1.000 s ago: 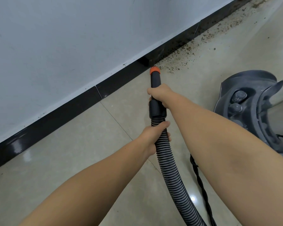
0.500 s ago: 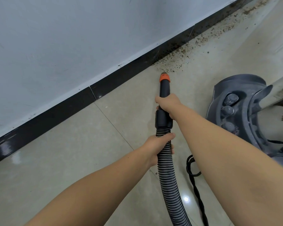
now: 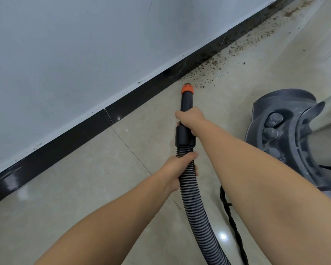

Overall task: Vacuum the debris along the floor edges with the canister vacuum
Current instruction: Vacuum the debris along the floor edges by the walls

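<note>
Both hands on the vacuum hose, nozzle at the near end of the debris trail.

The right hand (image 3: 189, 119) has its grip clamped on the black nozzle tube (image 3: 186, 104); the left hand (image 3: 180, 165) is clamped on the ribbed hose (image 3: 197, 213) just below the cuff. The orange tip (image 3: 187, 89) sits at center frame, near the black baseboard (image 3: 65, 144) but apart from it. Brown debris (image 3: 235, 50) runs along the baseboard toward the upper right. The grey canister vacuum (image 3: 279, 131) stands at right, bare tile floor (image 3: 84, 188) open at lower left.
</note>
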Demonstrator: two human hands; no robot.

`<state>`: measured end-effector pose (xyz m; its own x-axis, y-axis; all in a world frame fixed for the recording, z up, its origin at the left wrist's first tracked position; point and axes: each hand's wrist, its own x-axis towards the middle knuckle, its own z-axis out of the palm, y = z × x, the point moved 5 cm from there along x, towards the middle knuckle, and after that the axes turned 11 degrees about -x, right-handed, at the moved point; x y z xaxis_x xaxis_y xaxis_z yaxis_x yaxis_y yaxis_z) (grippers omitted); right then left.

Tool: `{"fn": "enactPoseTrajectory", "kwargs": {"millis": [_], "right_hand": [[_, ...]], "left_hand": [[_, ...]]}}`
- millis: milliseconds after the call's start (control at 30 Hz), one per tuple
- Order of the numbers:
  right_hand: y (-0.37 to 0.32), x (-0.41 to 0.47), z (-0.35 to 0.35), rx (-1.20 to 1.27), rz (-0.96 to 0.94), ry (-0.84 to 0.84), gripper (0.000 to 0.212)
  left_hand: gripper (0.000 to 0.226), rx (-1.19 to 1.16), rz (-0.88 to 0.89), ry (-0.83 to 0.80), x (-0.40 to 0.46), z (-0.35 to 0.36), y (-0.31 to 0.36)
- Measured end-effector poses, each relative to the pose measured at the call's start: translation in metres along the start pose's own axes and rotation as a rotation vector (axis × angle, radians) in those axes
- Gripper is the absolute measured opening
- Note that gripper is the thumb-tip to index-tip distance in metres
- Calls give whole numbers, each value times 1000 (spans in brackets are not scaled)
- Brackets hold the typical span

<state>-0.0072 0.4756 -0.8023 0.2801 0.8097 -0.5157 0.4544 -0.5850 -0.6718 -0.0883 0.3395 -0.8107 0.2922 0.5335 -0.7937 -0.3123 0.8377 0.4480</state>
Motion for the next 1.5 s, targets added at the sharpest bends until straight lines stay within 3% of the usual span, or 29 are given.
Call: {"fn": "enactPoseTrajectory", "kwargs": {"millis": [367, 833, 1233, 1500], "right_hand": [[-38, 9, 3, -54, 8, -103, 33], [20, -10, -33, 31, 80, 8, 30], [-34, 10, -10, 47, 19, -132, 23], [-18, -3, -27, 62, 53, -247, 12]], "left_hand": [[22, -56, 59, 29, 8, 4, 31], [22, 70, -16, -44, -9, 23, -12], [23, -10, 80, 28, 0, 13, 35], [23, 47, 78, -2, -12, 34, 19]]}}
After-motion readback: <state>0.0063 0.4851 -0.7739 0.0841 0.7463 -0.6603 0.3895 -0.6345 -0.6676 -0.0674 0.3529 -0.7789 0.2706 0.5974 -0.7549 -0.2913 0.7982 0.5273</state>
